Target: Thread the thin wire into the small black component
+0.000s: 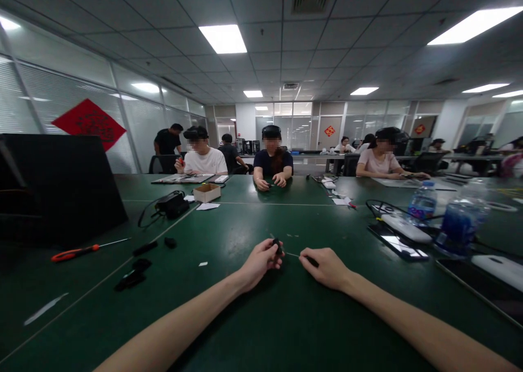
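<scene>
Pointing leftward, the thin shaft [293,254] runs crosswise.

Black part [278,247], seemingly tilted, beside thin-shafted tool [293,254].

We see a smooth green table [229,219] with soft gloss. Our held black piece [278,247] seems matt plastic, the thin rod [292,254] metal, the box [210,196] cardboard, the bottles [422,203] clear plastic.
</scene>
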`<state>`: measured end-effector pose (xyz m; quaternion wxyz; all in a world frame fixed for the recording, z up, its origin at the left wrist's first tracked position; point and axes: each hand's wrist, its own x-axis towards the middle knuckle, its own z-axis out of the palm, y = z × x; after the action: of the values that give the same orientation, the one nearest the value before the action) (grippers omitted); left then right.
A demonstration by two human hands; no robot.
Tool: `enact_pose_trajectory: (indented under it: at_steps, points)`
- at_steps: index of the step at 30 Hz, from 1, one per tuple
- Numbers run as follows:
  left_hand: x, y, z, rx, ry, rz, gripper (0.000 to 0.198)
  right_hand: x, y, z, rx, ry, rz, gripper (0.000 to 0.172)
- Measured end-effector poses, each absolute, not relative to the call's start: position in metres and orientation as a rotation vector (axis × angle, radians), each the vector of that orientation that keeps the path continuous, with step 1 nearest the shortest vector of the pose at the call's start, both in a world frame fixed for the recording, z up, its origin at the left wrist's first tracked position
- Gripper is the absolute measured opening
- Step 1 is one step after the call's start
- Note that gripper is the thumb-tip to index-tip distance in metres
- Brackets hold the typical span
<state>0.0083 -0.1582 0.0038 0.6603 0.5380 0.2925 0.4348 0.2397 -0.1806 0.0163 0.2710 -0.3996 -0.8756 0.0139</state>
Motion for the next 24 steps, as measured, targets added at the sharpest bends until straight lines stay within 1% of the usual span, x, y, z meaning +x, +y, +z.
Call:
enact_pose_trajectory:
  at_steps: [24]
  points:
    - [0.0103,-0.1595,0.0014,1.316,0.697,1.024,0.033,0.2406,-0.1761,0.0118,-1.075,-2.434,-0.056,0.026]
